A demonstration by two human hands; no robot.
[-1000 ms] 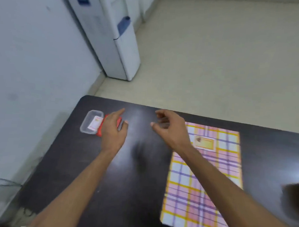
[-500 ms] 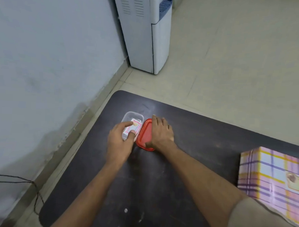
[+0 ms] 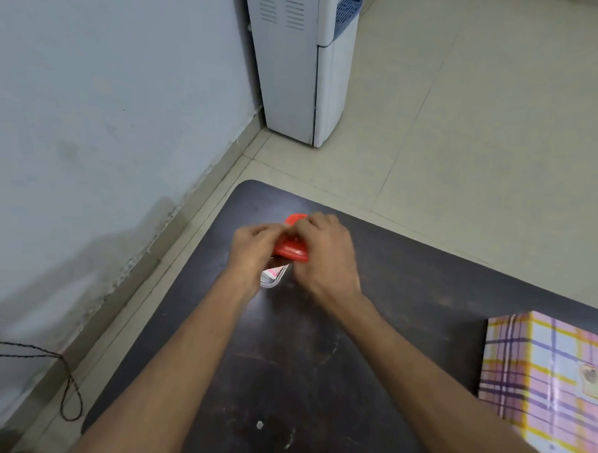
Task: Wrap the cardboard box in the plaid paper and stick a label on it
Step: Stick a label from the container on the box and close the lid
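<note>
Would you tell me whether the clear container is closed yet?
Not fully: the red lid sits tilted over the clear container, whose near end is uncovered.

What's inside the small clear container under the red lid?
Pink-and-white paper shows at the clear container's near end. The red lid, the left hand and the right hand cover the rest.

My head camera looks forward and down at the table (image 3: pixel 301 380). It hangs near, above the table's left end.
</note>
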